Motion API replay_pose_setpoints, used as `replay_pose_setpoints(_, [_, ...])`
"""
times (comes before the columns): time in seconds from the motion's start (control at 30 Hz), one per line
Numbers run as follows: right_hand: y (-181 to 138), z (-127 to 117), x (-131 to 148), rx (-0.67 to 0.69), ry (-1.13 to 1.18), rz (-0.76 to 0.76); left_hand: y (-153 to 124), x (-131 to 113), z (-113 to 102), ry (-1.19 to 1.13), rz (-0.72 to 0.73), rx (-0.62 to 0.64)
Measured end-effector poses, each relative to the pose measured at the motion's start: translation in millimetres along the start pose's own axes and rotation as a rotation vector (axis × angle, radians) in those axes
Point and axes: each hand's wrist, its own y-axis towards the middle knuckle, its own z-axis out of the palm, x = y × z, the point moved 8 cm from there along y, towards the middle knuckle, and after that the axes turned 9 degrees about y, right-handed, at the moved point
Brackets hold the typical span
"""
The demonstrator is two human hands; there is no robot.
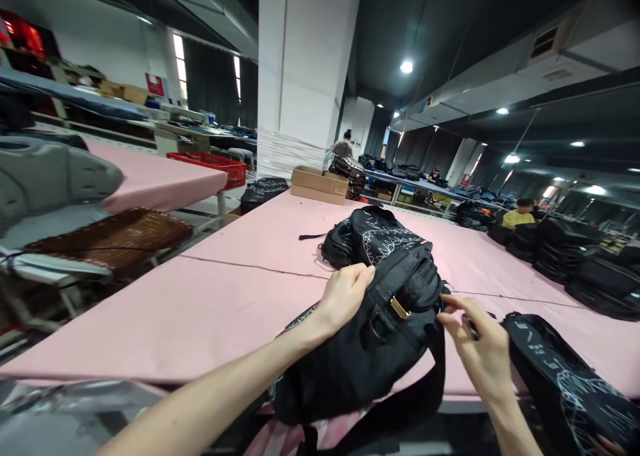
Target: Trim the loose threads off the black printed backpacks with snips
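A black backpack (350,369) lies in front of me at the table's near edge, with a small gold plate and a wide black strap hanging from it. My left hand (347,296) is closed on the upper edge of this backpack. My right hand (475,339) pinches at its right side, beside the strap; the thing between its fingertips is too small to make out. A small dark object shows within the right palm, its kind unclear. Just beyond lies another black backpack (395,239) with white line print, touching the first.
The pink table (225,309) spreads around the bags. A printed black backpack (565,376) lies at right, and stacked black bags (575,256) stand behind it. At the far end is a cardboard box (319,184) near a white pillar (305,76). A chair (50,189) stands left.
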Motion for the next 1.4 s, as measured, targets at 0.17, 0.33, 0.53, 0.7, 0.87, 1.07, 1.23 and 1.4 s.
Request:
replay_pose_setpoints(0.17, [-2.8, 9.9, -43.4, 0.001, -0.007, 0.267, -2.7, 0.3, 0.8, -0.01, -0.014, -0.006])
replay_pose_setpoints(0.33, [2.9, 18.2, -52.5, 0.02, 0.046, 0.331, -8.7, 4.5, -5.7, -0.004, -0.029, -0.039])
replay_pose_setpoints(0.53, [13.2, 24.2, -53.7, 0.037, 0.1, 0.25, -12.7, 10.5, -13.2, -0.019, -0.025, -0.054])
replay_pose_setpoints(0.7, [14.5, 35.8, -30.7, 0.12, 0.08, 0.126, -16.7, 16.6, -33.3, 0.046, -0.007, -0.101])
replay_pose_setpoints(0.87, [23.9, 27.6, -39.6, -0.041, -0.131, 0.08, -38.6, 9.1, -51.1, 0.196, 0.162, -0.154])
replay_pose_setpoints(1.07, [35.5, 39.3, -32.7, 0.047, 0.056, 0.102, -6.3, 43.9, -94.0, 0.386, 0.204, -0.184])
replay_pose_setpoints(1.23, [40.3, 59.9, -1.3, 0.061, 0.163, 0.022, 10.4, 9.3, -134.9, 0.559, 0.32, -0.386])
replay_pose_setpoints(1.4, [50.5, 67.3, -13.4, 0.066, 0.171, 0.065, -49.7, -71.2, -54.9, 0.88, 0.792, -0.373])
